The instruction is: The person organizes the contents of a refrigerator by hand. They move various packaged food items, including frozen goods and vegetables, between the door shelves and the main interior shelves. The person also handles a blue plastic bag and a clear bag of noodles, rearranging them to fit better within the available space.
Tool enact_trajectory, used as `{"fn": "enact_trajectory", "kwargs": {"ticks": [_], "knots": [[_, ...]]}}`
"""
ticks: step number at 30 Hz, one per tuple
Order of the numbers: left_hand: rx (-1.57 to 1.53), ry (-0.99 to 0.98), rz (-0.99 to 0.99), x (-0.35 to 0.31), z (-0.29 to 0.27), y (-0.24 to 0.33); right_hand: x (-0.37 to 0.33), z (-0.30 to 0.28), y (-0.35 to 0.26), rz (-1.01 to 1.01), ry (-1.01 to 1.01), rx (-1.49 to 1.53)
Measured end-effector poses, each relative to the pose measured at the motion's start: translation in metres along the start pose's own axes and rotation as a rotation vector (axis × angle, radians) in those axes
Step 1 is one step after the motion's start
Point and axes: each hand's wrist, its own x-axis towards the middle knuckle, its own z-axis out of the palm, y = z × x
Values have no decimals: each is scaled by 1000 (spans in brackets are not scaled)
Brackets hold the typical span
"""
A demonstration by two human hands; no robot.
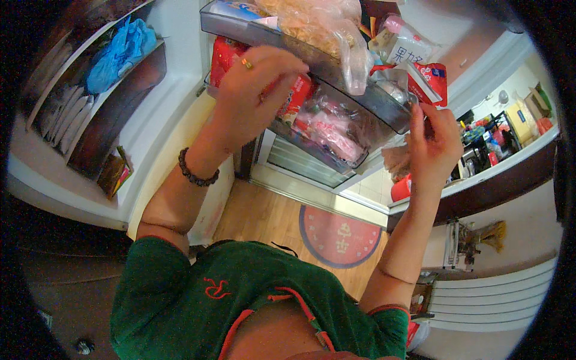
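Observation:
My left hand (255,96) is in front of the grey see-through upper drawer (240,27), its fingers bent toward the drawer's front wall. What its fingertips hold, if anything, is hidden. Behind that hand shows a red package (295,99) in the lower drawer (318,153). My right hand (437,141) pinches the right end of the upper drawer's rim between thumb and fingers. A clear plastic bag of yellowish food (318,27) fills the upper drawer and hangs over its front. Pink bagged food (330,129) lies in the lower drawer.
On the left, the open fridge door (174,114) holds a blue plastic bag (123,54) in its shelves. A red packet (429,84) sits at the upper drawer's right end. A cluttered counter (516,156) runs along the right. A red half-round mat (342,234) lies on the wooden floor.

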Motion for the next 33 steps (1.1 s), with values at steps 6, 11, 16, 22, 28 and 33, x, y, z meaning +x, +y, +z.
{"fn": "enact_trajectory", "kwargs": {"ticks": [6, 11, 16, 22, 28, 33], "knots": [[-106, -209, 81, -19, 17, 17, 16, 8, -9, 22, -88, -173], [-273, -278, -204, -5, 31, 18, 28, 9, 7, 361, 108, 326], [-337, -259, -190, -7, 34, 17, 29, 15, 8, 407, 244, 497], [-409, -305, -211, -12, 31, 19, 23, 7, -5, 358, 326, 452], [-1099, -269, -666, -15, 26, 34, 2, 27, -41, 365, 160, 602], [-1045, -255, -908, -9, 0, 41, -17, 52, -64, 344, 43, 652]]}}
